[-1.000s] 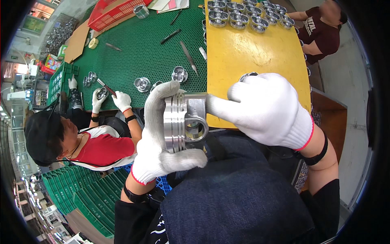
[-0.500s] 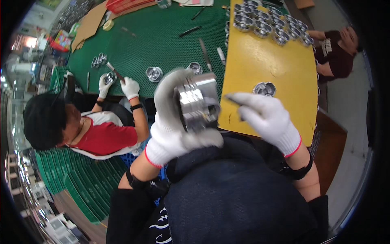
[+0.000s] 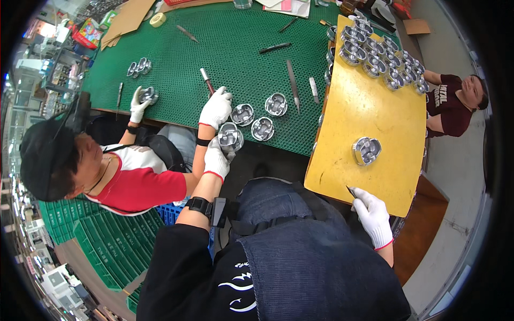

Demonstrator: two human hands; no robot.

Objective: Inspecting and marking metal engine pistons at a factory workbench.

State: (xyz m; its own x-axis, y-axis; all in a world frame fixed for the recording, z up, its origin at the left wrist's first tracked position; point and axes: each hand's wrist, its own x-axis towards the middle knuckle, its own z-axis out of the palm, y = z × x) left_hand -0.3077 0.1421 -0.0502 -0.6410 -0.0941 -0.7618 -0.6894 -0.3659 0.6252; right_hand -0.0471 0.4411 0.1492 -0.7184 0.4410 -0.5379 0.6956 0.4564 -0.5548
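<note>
My left hand (image 3: pixel 217 160), in a white glove, is closed around a silver metal piston (image 3: pixel 229 134) at the near edge of the green mat. Just beyond it, three more pistons (image 3: pixel 242 114) (image 3: pixel 276 104) (image 3: pixel 263 129) lie on the mat, crowns up. My right hand (image 3: pixel 373 216), also gloved, grips a slim dark tool (image 3: pixel 350 191) whose tip points out over the near edge of a yellow board (image 3: pixel 342 166). Its exact kind I cannot make out. Farther up the board sits a single piston (image 3: pixel 367 151), apart from my hand.
On my left, a co-worker's gloved hands hold a piston (image 3: pixel 147 96) and a brown-handled tool (image 3: pixel 206 80), one hand close to mine. Several pistons (image 3: pixel 375 67) crowd the board's far end. A flat file (image 3: pixel 293 85) and a white marker-like stick (image 3: pixel 313 90) lie on the green mat (image 3: pixel 176 75).
My left hand has lowered the piston from in front of me, leftward to the mat's edge. My right hand has drawn back toward me. The co-worker's tool hand has moved right. The view has shifted.
</note>
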